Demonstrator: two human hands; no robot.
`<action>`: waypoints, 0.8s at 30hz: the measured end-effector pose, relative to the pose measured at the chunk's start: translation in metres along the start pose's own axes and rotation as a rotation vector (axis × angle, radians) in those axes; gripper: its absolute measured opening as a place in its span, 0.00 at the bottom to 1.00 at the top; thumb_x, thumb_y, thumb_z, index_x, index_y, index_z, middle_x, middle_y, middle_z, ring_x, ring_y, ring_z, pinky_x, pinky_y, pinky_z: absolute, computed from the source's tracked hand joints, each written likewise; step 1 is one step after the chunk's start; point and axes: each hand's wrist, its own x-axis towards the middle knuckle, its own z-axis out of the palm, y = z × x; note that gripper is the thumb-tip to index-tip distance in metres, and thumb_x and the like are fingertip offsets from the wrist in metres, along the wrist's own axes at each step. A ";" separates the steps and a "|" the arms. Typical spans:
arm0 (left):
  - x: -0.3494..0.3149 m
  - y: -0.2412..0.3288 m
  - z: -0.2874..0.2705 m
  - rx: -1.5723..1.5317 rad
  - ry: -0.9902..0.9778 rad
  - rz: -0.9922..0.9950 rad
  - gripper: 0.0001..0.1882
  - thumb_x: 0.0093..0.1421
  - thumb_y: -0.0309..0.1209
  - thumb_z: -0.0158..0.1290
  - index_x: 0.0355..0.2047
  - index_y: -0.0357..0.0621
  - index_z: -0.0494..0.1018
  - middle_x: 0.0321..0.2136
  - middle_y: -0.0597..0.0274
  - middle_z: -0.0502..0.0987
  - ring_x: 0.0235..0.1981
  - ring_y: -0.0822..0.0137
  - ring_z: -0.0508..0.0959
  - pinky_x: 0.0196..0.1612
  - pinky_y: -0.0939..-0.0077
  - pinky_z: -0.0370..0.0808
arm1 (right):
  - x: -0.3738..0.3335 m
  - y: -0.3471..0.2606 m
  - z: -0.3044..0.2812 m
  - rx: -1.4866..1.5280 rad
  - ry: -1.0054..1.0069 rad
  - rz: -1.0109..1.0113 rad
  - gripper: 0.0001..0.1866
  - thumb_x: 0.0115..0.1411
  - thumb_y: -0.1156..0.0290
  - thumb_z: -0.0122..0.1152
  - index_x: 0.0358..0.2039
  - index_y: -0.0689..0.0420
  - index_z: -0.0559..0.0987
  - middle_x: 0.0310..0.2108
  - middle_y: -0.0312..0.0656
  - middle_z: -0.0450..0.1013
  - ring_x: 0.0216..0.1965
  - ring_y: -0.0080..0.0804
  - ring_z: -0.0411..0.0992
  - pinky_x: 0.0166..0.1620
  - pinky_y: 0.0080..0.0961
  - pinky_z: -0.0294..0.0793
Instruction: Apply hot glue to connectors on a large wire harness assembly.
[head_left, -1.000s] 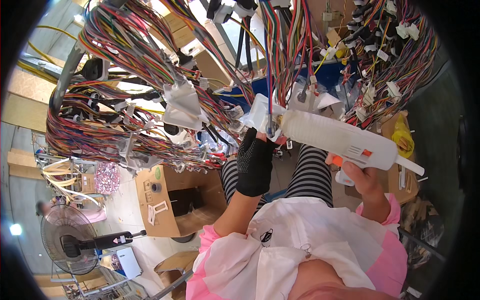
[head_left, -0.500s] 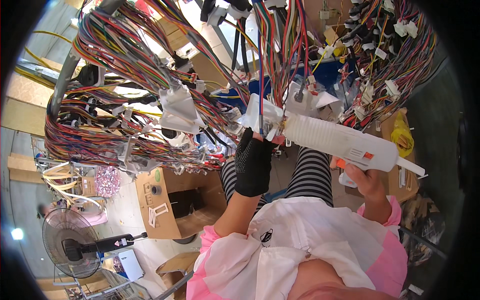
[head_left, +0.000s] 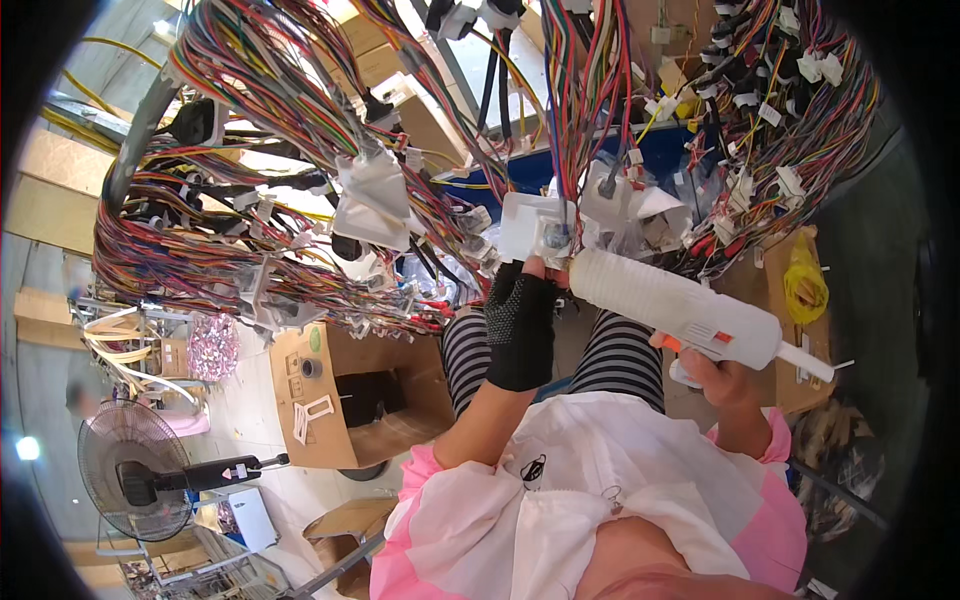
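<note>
My left hand (head_left: 520,330), in a black fingerless glove with grip dots, pinches a white plastic connector housing (head_left: 525,228) from below. Coloured wires (head_left: 570,120) run down from above into the housing, where a clear, shiny patch shows. My bare right hand (head_left: 722,376) is wrapped round the handle of a white hot glue gun (head_left: 672,304) with an orange trigger. The gun points left, its ribbed front end close beside the housing. Whether the nozzle touches the housing is hard to see. A glue stick (head_left: 805,363) pokes out of the gun's rear.
Thick bundles of wires (head_left: 240,265) with white connectors hang at the left, and more wires (head_left: 790,160) at the right. Behind my hands is a blue bin (head_left: 660,143). An open cardboard box (head_left: 320,440) and a black fan (head_left: 135,470) stand lower left. A yellow bag (head_left: 804,285) lies right.
The housing has turned in my left hand, so its flat white side and the clear patch show more. The glue gun has shifted slightly down with my right hand. The whole view has moved a little.
</note>
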 end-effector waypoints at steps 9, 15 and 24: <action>0.003 -0.020 -0.012 0.070 -0.083 0.104 0.08 0.58 0.33 0.46 0.33 0.40 0.68 0.25 0.66 0.71 0.26 0.77 0.69 0.31 0.83 0.65 | -0.010 0.011 0.009 -0.168 0.057 -0.105 0.20 0.49 0.82 0.47 0.45 0.69 0.64 0.36 0.51 0.70 0.34 0.32 0.71 0.38 0.24 0.70; 0.001 -0.025 -0.021 0.023 -0.073 0.096 0.13 0.58 0.38 0.47 0.31 0.38 0.70 0.25 0.64 0.73 0.28 0.74 0.71 0.35 0.82 0.65 | -0.015 0.001 0.012 -0.127 0.093 0.038 0.19 0.49 0.80 0.46 0.44 0.69 0.64 0.34 0.49 0.70 0.33 0.30 0.69 0.39 0.24 0.69; 0.018 -0.047 -0.059 0.245 -0.239 -0.053 0.12 0.54 0.31 0.50 0.38 0.40 0.70 0.25 0.66 0.72 0.24 0.75 0.71 0.29 0.83 0.68 | -0.015 -0.005 0.023 -0.145 0.278 0.016 0.20 0.52 0.68 0.44 0.43 0.67 0.65 0.31 0.47 0.69 0.32 0.32 0.68 0.39 0.26 0.66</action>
